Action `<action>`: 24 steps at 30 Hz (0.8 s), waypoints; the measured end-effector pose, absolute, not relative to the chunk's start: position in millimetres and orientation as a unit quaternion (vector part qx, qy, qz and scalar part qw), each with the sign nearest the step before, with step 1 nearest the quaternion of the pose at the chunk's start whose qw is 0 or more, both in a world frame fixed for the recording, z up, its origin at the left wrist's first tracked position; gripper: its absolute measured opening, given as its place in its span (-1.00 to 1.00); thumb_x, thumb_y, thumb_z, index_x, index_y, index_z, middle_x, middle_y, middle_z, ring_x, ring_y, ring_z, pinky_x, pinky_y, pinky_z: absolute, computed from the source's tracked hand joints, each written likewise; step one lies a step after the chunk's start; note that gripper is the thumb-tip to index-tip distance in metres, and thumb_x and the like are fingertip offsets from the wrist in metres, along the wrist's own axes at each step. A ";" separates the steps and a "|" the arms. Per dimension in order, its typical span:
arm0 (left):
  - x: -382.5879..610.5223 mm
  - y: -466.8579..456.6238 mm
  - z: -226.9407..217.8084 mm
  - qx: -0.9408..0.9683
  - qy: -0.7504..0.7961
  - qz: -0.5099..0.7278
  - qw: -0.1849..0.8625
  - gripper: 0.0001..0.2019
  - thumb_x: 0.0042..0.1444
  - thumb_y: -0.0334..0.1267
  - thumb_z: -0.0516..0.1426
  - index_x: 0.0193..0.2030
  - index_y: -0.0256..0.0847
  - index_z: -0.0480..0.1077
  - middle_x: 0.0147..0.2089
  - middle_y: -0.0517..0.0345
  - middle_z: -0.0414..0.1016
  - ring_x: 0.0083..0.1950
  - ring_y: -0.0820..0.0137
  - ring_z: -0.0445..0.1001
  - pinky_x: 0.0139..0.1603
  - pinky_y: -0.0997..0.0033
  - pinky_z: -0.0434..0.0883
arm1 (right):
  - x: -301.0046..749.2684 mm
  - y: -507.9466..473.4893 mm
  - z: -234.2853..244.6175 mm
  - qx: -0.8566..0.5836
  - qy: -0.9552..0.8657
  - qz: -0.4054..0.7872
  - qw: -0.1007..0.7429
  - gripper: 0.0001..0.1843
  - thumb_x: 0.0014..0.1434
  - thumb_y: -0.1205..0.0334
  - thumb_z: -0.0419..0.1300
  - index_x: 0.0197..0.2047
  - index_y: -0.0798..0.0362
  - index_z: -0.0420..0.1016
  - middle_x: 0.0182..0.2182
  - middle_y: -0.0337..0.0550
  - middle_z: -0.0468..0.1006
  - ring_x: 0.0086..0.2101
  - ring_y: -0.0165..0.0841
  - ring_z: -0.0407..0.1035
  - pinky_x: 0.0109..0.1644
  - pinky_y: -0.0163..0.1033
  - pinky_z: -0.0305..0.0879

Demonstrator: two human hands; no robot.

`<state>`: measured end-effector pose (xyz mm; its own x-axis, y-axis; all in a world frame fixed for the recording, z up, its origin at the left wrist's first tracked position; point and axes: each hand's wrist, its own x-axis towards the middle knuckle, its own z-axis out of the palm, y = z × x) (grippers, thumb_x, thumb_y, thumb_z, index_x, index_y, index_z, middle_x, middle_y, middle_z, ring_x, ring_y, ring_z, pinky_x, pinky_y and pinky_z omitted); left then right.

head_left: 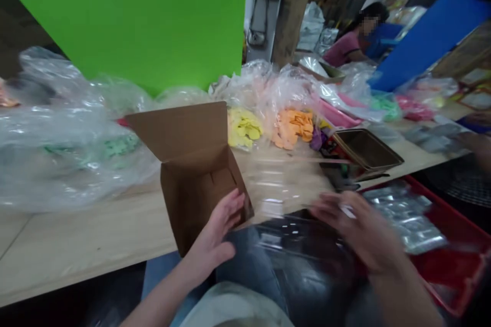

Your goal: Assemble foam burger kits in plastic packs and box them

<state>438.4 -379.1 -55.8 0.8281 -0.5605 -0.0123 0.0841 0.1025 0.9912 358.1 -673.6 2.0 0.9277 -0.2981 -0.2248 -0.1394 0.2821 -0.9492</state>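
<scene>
A brown cardboard box point(194, 173) lies tipped at the near edge of the wooden table point(76, 235), its lid flap raised. My left hand point(218, 227) rests against the box's open front edge, fingers extended and slightly apart. My right hand point(356, 227) is smeared by motion to the right, over clear plastic packaging point(284, 184). Something small and white shows at its fingers; I cannot make out what it is.
Clear bags point(57, 133) cover the table's left. Bags of yellow pieces point(243, 127) and orange pieces point(293, 127) lie behind the box. A dark tray point(366, 150) stands to the right, and a red bin point(456, 250) holds silvery packets. A person sits at the far back point(356, 36).
</scene>
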 end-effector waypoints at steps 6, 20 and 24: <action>439.5 -316.0 -58.1 0.663 0.030 -0.150 0.733 -0.18 -0.09 -0.10 0.23 0.28 -0.08 -0.08 0.09 -0.09 0.34 0.08 0.18 0.36 0.08 0.10 0.31 | 451.7 -572.7 -30.7 -0.486 0.042 0.085 0.869 -0.81 0.11 0.04 0.14 -0.35 -0.02 0.35 -0.20 -0.15 0.52 -0.13 -0.22 0.42 0.07 0.09 0.21; 472.3 -298.0 -82.0 0.785 0.028 0.105 0.610 -0.55 0.10 -0.14 0.05 0.13 -0.16 0.12 -0.13 0.07 0.41 -0.25 0.35 0.50 -0.22 0.24 0.48 | 508.7 -547.0 -38.0 -0.839 -0.088 -0.247 0.476 -0.68 0.18 0.27 -0.01 0.02 0.01 0.20 -0.03 -0.03 0.35 -0.01 -0.31 0.27 0.03 -0.08 0.27; 473.0 -314.6 -82.9 0.923 -0.047 0.036 0.380 -0.53 0.20 -0.21 -0.08 0.23 -0.30 0.02 -0.21 -0.06 0.49 -0.17 0.20 0.50 -0.14 0.13 0.42 | 512.4 -537.3 -24.3 -0.872 -0.171 -0.292 0.353 -0.62 0.19 0.29 -0.03 0.09 0.03 0.16 0.00 -0.02 0.32 0.05 -0.28 0.20 0.11 -0.04 0.18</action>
